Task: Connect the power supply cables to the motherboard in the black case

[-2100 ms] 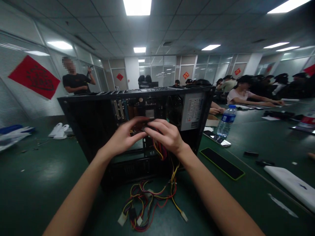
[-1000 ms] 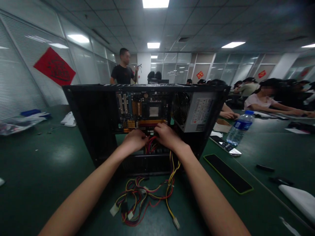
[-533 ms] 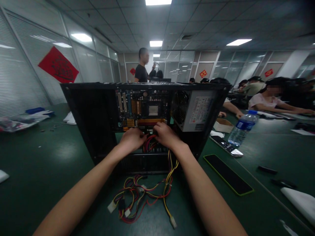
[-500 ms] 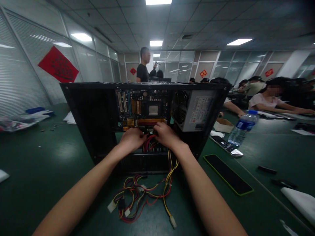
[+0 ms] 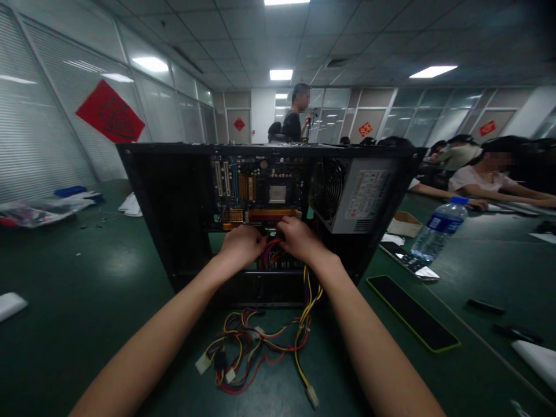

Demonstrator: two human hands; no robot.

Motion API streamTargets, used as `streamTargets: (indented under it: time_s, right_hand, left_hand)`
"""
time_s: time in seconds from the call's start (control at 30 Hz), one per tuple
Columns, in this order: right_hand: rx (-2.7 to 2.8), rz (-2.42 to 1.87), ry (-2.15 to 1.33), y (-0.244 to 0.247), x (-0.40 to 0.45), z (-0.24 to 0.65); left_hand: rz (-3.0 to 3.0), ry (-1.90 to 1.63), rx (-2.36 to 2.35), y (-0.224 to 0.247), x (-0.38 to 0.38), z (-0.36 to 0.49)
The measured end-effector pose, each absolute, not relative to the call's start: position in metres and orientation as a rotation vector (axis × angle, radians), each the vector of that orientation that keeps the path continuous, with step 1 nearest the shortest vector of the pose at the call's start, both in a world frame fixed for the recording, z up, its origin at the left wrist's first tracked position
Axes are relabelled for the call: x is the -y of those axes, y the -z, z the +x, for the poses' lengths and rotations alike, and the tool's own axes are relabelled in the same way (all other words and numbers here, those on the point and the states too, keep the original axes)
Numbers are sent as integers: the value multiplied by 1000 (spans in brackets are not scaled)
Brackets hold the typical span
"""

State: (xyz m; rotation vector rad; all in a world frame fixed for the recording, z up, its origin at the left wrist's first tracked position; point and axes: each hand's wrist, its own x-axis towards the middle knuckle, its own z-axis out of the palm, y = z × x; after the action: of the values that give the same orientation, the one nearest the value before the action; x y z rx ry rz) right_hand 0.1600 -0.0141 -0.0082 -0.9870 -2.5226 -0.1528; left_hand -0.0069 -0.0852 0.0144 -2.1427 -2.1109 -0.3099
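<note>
Two-handed | left hand (image 5: 243, 243), right hand (image 5: 302, 238) angled inward inside computer case (image 5: 278, 286) | fingers (image 5: 284, 223) curled in, hold unclear

An open-sided black metal computer case (image 5: 259, 285) stands upright; inside its lower middle arches a bundle of thin red wires (image 5: 271, 249).

Office-type room, in use as a shared workroom: tiled ceiling (image 5: 243, 37) with flat light panels (image 5: 281, 75), glass partitions (image 5: 158, 110) and slatted blinds (image 5: 46, 133) at left, red paper decorations (image 5: 110, 113) on glass and doors, long green table (image 5: 99, 260) bearing an open computer case (image 5: 160, 214), several people (image 5: 484, 176) seated at right.
</note>
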Motion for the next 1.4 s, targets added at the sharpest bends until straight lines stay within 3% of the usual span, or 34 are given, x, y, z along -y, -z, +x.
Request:
streamTargets:
  time_s: [0.5,1.17,1.4]
  right_hand:
    - [2627,-1022,428,1,19,154]
    - [2697,-1202,510,0,17,140]
    - [2669,-1093,382,6,13,145]
  left_hand:
    - [-2236,437,2116,-7,78,-17]
    - [-2270,463,2046,-3,79,-20]
    - [-2230,387,2014,-9,82,-21]
